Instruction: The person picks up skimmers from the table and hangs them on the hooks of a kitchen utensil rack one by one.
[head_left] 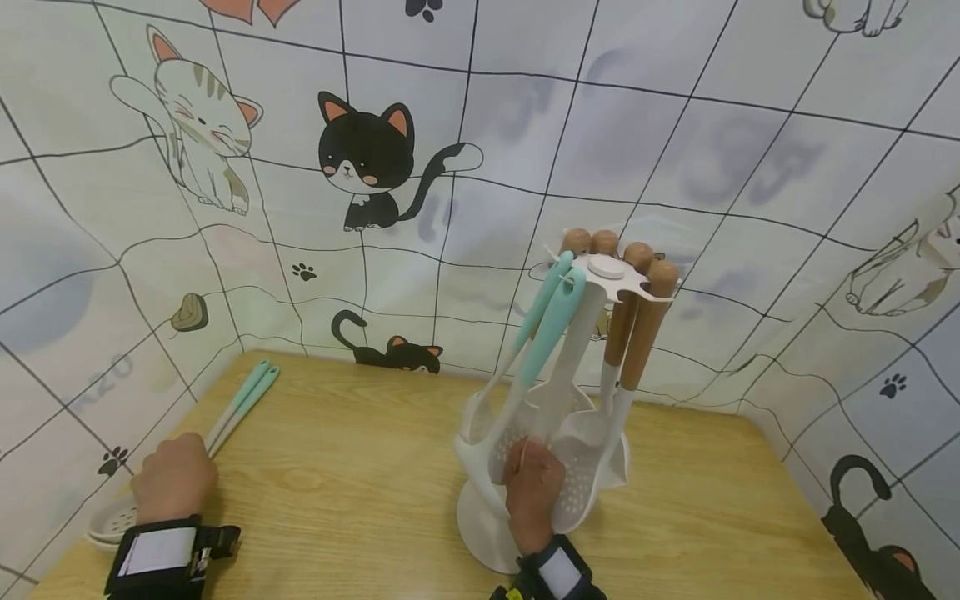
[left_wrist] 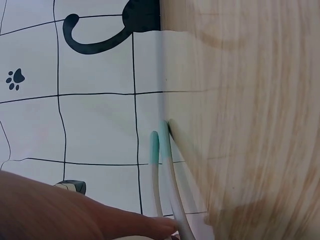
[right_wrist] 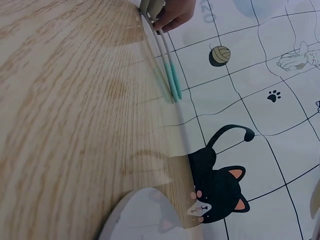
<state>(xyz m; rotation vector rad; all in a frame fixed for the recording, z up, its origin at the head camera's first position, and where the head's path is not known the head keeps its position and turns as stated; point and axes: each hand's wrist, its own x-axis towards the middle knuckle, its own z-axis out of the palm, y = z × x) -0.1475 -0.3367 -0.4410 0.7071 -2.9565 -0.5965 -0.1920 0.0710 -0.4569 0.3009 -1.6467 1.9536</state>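
My left hand [head_left: 174, 479] grips two mint-handled white utensils [head_left: 260, 390] low on their shafts, at the left side of the table. A white perforated skimmer head [head_left: 116, 521] shows just below that hand. In the left wrist view, the two mint handle ends [left_wrist: 166, 142] point away from the fingers [left_wrist: 135, 222]. At the centre right, my right hand [head_left: 534, 492] holds the post of a white utensil stand [head_left: 606, 267], its fingers curled. Hanging from the stand are two more mint-handled utensils [head_left: 553, 321] and several wooden-handled ones [head_left: 647, 337].
The stand's round white base [head_left: 483, 533] sits on the wood-grain table [head_left: 360, 467]. A cat-print, grid-patterned sheet [head_left: 525, 150] rises behind the table and at both sides. In the right wrist view, a white rounded edge [right_wrist: 145, 220] shows low down.
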